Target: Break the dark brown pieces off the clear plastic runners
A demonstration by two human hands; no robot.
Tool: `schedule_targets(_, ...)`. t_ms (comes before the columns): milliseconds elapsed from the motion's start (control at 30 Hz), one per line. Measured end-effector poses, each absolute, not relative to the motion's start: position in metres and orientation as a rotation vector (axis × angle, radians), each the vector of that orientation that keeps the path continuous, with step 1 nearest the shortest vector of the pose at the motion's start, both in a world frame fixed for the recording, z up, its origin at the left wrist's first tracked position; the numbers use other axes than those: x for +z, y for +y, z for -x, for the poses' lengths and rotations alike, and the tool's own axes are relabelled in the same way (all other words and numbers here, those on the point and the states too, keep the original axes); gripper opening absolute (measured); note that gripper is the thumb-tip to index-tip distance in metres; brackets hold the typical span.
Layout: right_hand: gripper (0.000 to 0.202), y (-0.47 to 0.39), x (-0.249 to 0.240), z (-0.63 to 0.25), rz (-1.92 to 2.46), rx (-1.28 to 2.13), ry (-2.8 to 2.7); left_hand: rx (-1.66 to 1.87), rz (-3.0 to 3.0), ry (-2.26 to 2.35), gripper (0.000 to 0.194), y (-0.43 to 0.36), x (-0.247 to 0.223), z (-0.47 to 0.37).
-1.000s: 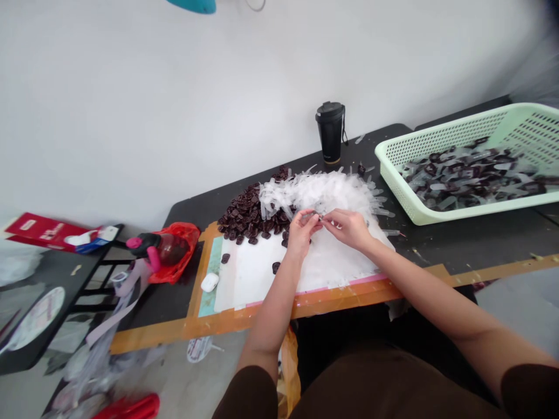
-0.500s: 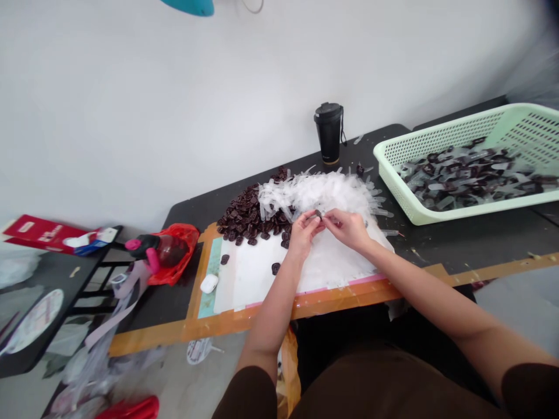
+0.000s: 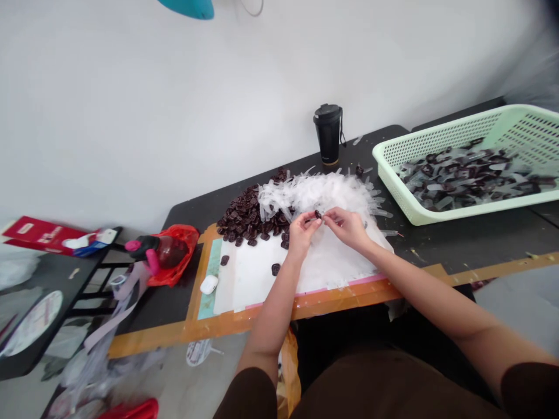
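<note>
Pinched in my left hand (image 3: 302, 234) is a small dark brown piece (image 3: 318, 215), held above the white sheet (image 3: 257, 273). My right hand (image 3: 349, 226) meets it from the right, its fingers closed at the piece's edge; what they hold is too small to make out. Behind both hands spreads a heap of whitish translucent strips (image 3: 325, 189). To its left lies a pile of dark brown pieces (image 3: 248, 215). Two loose dark pieces, one of them near my left forearm (image 3: 275, 269), rest on the sheet.
A pale green basket (image 3: 395, 189) of dark pieces with clear strips stands at the right. Behind the heap is a black tumbler (image 3: 328, 137). At the left are a red tray (image 3: 190, 235) with a bottle, and a white case (image 3: 209, 284).
The dark piece between my hands has turned a little and shows more of its surface. My hands have otherwise barely moved.
</note>
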State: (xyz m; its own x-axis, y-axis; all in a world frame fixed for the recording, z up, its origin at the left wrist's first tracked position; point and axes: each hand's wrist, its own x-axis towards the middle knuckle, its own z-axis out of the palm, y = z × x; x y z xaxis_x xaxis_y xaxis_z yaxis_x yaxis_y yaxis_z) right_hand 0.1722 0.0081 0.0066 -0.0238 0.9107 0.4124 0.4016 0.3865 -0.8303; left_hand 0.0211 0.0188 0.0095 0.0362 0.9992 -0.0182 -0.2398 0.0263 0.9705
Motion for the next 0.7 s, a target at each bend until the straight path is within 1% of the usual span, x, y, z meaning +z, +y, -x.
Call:
schedule_targets(133, 0.017, 0.009, 0.009, -0.173, 1.169, 0.708, -1.580, 1.252, -1.100, 1.043, 0.039, 0.019, 0.008, -0.021)
schedule_targets(267, 0.022, 0.011, 0.009, -0.174, 1.114, 0.854, -1.520, 1.259, -1.191, 1.033, 0.049, 0.020, 0.007, -0.019)
schedule_targets(300, 0.024, 0.012, 0.009, -0.174, 1.095, 0.906, -1.492, 1.248, -1.230, 1.017, 0.050, 0.020, 0.006, -0.019)
schedule_targets(400, 0.030, 0.013, 0.009, -0.174, 1.052, 1.020, -1.423, 1.238, -1.386, 1.005, 0.035, 0.019, 0.005, -0.020)
schedule_targets(433, 0.031, 0.013, 0.010, -0.174, 1.045, 1.041, -1.412, 1.263, -1.432, 1.028, 0.033, 0.019, 0.005, -0.021)
schedule_targets(467, 0.032, 0.013, 0.010, -0.174, 1.038, 1.059, -1.404, 1.303, -1.459, 1.058, 0.035, 0.018, 0.005, -0.021)
schedule_targets(567, 0.034, 0.013, 0.014, -0.174, 1.027, 1.115, -1.377, 1.414, -1.428, 1.113, 0.054, 0.015, 0.006, -0.023)
schedule_targets(600, 0.035, 0.013, 0.016, -0.175, 1.024, 1.134, -1.367, 1.426, -1.405, 1.113, 0.055, 0.014, 0.007, -0.024)
schedule_targets(700, 0.037, 0.012, 0.020, -0.175, 1.021, 1.174, -1.350, 1.416, -1.382, 1.118, 0.045, 0.014, 0.008, -0.024)
